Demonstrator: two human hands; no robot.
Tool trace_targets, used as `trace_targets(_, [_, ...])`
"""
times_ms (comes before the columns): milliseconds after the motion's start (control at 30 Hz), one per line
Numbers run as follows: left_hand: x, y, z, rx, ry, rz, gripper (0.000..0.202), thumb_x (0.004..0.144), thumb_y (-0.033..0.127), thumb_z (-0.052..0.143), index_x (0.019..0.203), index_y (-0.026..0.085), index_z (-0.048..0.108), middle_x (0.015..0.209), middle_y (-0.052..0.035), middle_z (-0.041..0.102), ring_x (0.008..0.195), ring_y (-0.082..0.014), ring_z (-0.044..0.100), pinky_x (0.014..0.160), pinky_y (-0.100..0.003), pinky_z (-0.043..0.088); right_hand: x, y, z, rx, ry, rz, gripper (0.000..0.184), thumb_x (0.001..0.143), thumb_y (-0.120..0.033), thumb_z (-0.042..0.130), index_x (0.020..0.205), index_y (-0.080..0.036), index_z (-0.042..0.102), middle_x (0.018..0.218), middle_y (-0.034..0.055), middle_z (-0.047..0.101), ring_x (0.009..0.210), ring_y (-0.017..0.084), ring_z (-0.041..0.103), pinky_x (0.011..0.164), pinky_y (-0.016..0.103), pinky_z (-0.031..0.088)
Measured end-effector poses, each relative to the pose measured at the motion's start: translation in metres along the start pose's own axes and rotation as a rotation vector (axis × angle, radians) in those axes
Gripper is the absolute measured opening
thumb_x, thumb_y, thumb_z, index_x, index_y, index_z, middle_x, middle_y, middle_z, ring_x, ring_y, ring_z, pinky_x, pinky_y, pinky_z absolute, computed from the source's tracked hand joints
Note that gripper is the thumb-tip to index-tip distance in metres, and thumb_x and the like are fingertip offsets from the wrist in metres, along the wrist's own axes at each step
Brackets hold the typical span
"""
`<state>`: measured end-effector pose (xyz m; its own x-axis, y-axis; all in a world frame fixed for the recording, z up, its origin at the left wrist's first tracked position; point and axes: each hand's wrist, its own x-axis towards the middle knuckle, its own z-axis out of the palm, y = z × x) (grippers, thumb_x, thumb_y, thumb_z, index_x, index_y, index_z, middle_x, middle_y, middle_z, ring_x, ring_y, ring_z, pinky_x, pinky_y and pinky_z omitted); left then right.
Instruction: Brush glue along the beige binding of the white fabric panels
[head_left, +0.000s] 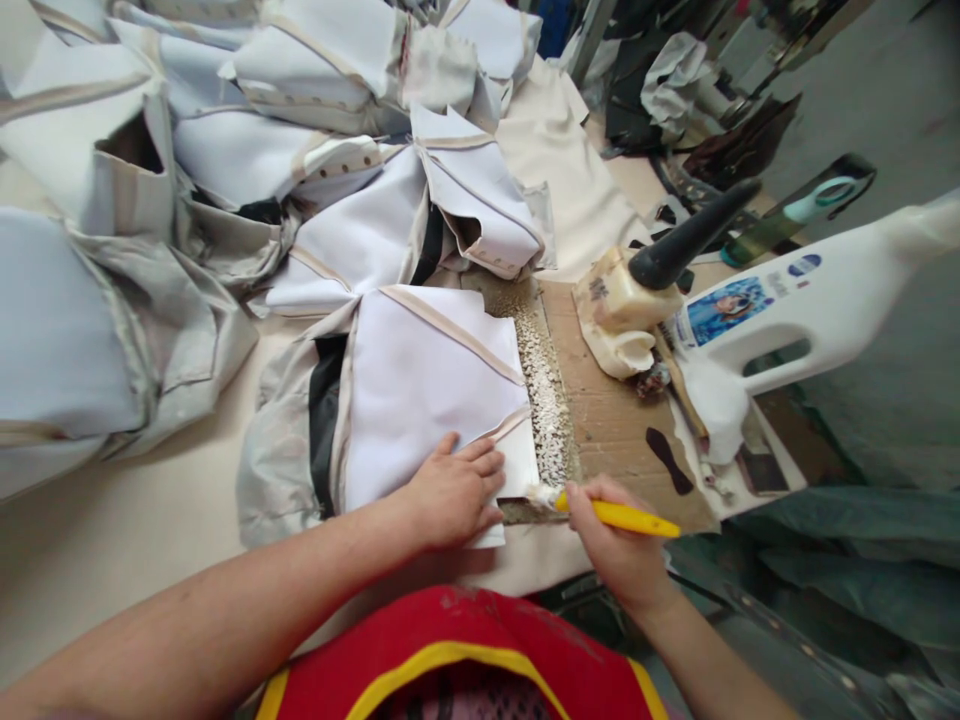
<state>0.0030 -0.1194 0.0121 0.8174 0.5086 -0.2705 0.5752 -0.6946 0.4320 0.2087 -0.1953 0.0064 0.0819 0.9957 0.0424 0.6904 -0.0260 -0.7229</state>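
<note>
My left hand (461, 492) lies flat, fingers spread, on a white fabric boot upper (427, 390) with beige tape strips across it. Between the fingers of my right hand (611, 535) is a yellow-handled brush (630, 518). Its whitish bristles touch the lower right edge of the upper. Under that edge runs a board strip crusted with white dried glue (546, 400). A grey lining and a black strip show on the upper's left side.
Several similar white uppers (322, 60) are heaped at the back and left. On the cardboard (592, 420) to the right stand a cut-open glue container (619, 310) with a black nozzle and a large white jug (817, 300). A dark sole-shaped piece (669, 461) lies nearby.
</note>
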Motion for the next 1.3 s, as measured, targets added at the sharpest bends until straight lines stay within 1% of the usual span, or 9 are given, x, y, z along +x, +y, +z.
trace_targets(167, [0.0, -0.001, 0.001, -0.031, 0.007, 0.001, 0.034, 0.085, 0.041, 0.052, 0.113, 0.021, 0.055, 0.13, -0.0074, 0.051, 0.127, -0.0232, 0.034, 0.102, -0.05, 0.025, 0.014, -0.004, -0.007, 0.021, -0.164, 0.155, 0.034, 0.083, -0.036, 0.049, 0.053, -0.021, 0.043, 0.046, -0.0041, 0.043, 0.045, 0.011, 0.044, 0.045, 0.025, 0.031])
trace_targets(400, [-0.001, -0.002, -0.001, -0.064, -0.01, -0.01, 0.037, 0.085, 0.042, 0.052, 0.115, 0.02, 0.055, 0.129, -0.0077, 0.051, 0.128, -0.0246, 0.034, 0.103, -0.05, 0.025, 0.037, 0.001, 0.005, 0.156, -0.125, 0.244, 0.035, 0.08, -0.04, 0.049, 0.052, -0.02, 0.044, 0.045, -0.0036, 0.044, 0.045, 0.012, 0.045, 0.047, 0.025, 0.035])
trace_targets(567, [-0.001, -0.002, -0.002, -0.087, -0.012, -0.022, 0.037, 0.085, 0.042, 0.053, 0.114, 0.02, 0.055, 0.129, -0.0069, 0.051, 0.129, -0.0244, 0.033, 0.104, -0.052, 0.024, 0.09, 0.007, 0.02, 0.19, 0.028, 0.248, 0.034, 0.076, -0.04, 0.051, 0.049, -0.02, 0.044, 0.042, -0.003, 0.046, 0.043, 0.013, 0.046, 0.047, 0.025, 0.037])
trace_targets(733, [-0.004, -0.001, -0.007, -0.112, -0.034, -0.038, 0.044, 0.085, 0.044, 0.052, 0.123, 0.022, 0.05, 0.136, -0.0073, 0.046, 0.133, -0.0247, 0.028, 0.106, -0.053, 0.022, 0.134, 0.001, 0.02, 0.22, 0.111, 0.287, 0.032, 0.073, -0.041, 0.052, 0.048, -0.021, 0.044, 0.038, -0.0036, 0.045, 0.04, 0.013, 0.045, 0.046, 0.025, 0.037])
trace_targets(900, [-0.025, 0.0, 0.0, -0.014, -0.113, -0.066, 0.076, 0.076, 0.064, 0.053, 0.138, 0.023, 0.037, 0.147, -0.0112, 0.027, 0.137, -0.0318, 0.017, 0.106, -0.059, 0.017, 0.151, -0.005, 0.021, 0.206, 0.204, 0.254, 0.031, 0.073, -0.04, 0.051, 0.05, -0.021, 0.047, 0.04, -0.0019, 0.05, 0.043, 0.014, 0.049, 0.051, 0.026, 0.04])
trace_targets(1000, [-0.054, -0.003, 0.015, 0.157, -0.095, -0.162, 0.069, 0.083, 0.052, 0.051, 0.143, 0.027, 0.026, 0.149, -0.0102, 0.024, 0.137, -0.032, 0.018, 0.105, -0.059, 0.018, 0.155, -0.002, 0.023, 0.242, 0.11, 0.225, 0.031, 0.073, -0.041, 0.05, 0.049, -0.021, 0.045, 0.04, -0.0021, 0.05, 0.042, 0.014, 0.048, 0.048, 0.025, 0.039])
trace_targets(1067, [-0.074, -0.006, 0.025, 0.274, -0.014, -0.213, 0.059, 0.088, 0.039, 0.047, 0.143, 0.029, 0.025, 0.148, -0.0085, 0.025, 0.136, -0.0287, 0.023, 0.106, -0.053, 0.02, 0.155, 0.001, 0.018, 0.243, 0.071, 0.233, 0.03, 0.071, -0.038, 0.051, 0.048, -0.021, 0.042, 0.037, -0.0036, 0.045, 0.038, 0.013, 0.044, 0.044, 0.025, 0.036])
trace_targets(1167, [-0.091, -0.01, 0.03, 0.357, 0.094, -0.197, 0.046, 0.092, 0.028, 0.039, 0.138, 0.028, 0.034, 0.143, -0.0076, 0.037, 0.131, -0.0248, 0.032, 0.105, -0.047, 0.022, 0.148, 0.007, 0.001, 0.204, 0.163, 0.229, 0.03, 0.074, -0.037, 0.053, 0.05, -0.02, 0.046, 0.04, -0.0028, 0.048, 0.041, 0.013, 0.047, 0.05, 0.026, 0.039])
trace_targets(1300, [-0.087, 0.002, 0.006, 0.359, 0.03, -0.221, 0.026, 0.089, 0.019, 0.044, 0.112, 0.021, 0.056, 0.11, -0.0071, 0.061, 0.107, -0.023, 0.051, 0.095, -0.042, 0.036, 0.131, 0.014, -0.019, 0.381, 0.259, 0.138, 0.029, 0.082, -0.045, 0.051, 0.079, -0.017, 0.058, 0.059, 0.0016, 0.062, 0.058, 0.017, 0.059, 0.061, 0.029, 0.047])
